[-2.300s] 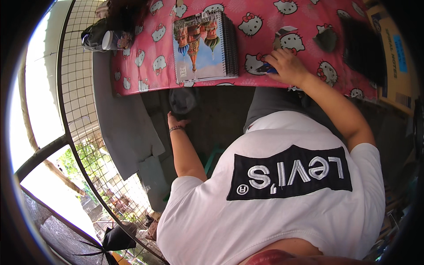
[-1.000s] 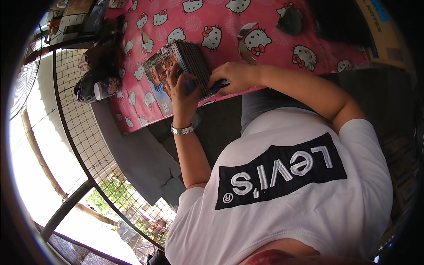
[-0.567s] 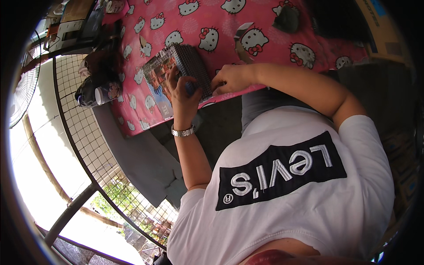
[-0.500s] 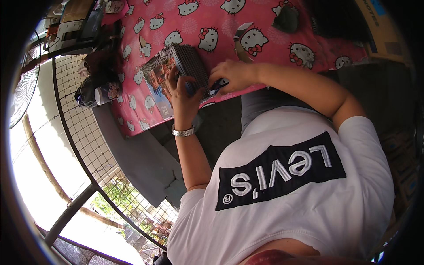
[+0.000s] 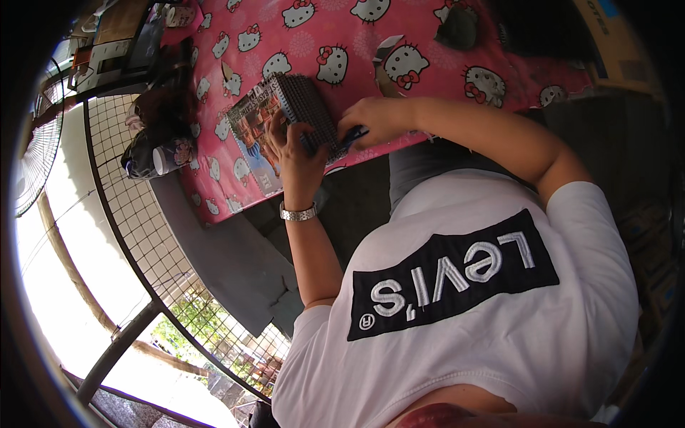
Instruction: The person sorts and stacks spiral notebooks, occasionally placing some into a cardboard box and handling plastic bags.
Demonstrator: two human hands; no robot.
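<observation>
The notebooks (image 5: 255, 146) lie stacked at the near left of the table, cover up and turned askew, with their coils (image 5: 312, 107) along the right side. The left hand (image 5: 296, 151) rests on the top cover, fingers spread across it and thumb set toward the coils; whether it also squeezes the stack, I cannot tell. The right hand (image 5: 374, 121) has its fingers closed around a small dark blue tool (image 5: 354, 134), just beside the near end of the coils. Its tip is too small to make out, so contact with the wire is unclear.

The step in hand looks like working at the coil ends while the left hand steadies the stack. The next move seems to call for a firm left hand and a small, careful turn of the right wrist.

The stack's near corner sits close to the edge of the cloth (image 5: 300, 44), so a push nearward could tip it off. More room lies on the far side and to the right, short of the torn patch (image 5: 385, 68). A cup (image 5: 175, 155) stands well to the left.
</observation>
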